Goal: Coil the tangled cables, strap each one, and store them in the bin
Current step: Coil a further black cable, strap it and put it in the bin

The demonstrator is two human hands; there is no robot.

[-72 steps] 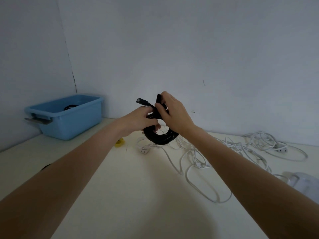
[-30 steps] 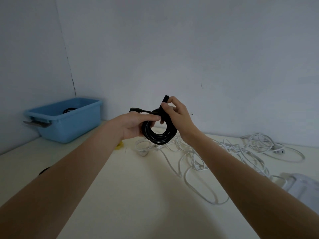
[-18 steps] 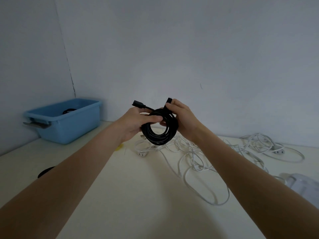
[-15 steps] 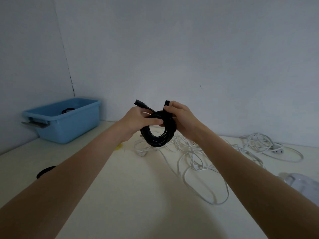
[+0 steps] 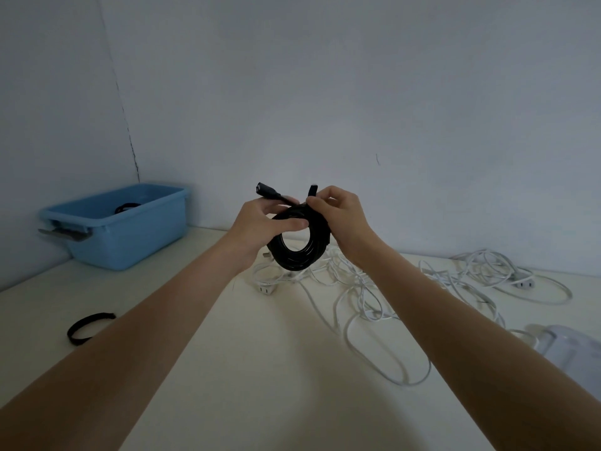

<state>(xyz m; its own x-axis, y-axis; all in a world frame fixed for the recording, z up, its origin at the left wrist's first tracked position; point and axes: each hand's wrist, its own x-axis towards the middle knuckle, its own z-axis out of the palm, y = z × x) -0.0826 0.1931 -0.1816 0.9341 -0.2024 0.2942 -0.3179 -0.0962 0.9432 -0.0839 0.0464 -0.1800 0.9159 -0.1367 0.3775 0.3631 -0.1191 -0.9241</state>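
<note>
A coiled black cable (image 5: 294, 258) hangs in the air above the table's middle. My left hand (image 5: 260, 224) grips the coil's top left, thumb laid across it, and the cable's plug (image 5: 264, 189) sticks up to the left. My right hand (image 5: 341, 216) pinches a black strap (image 5: 312, 192) that runs over the coil's top right. Tangled white cables (image 5: 367, 294) lie on the table below and to the right. The blue bin (image 5: 130, 236) stands at the back left with a black cable (image 5: 125, 207) inside.
A loose black strap (image 5: 86, 327) lies on the table at the left, near my left forearm. A white, partly clear object (image 5: 572, 353) sits at the right edge. Walls close off the back and left of the table (image 5: 260, 369).
Both hands stayed on the black coil and turned it slightly. My right hand worked the strap over the coil's top right. The loose strap on the left came into view.
</note>
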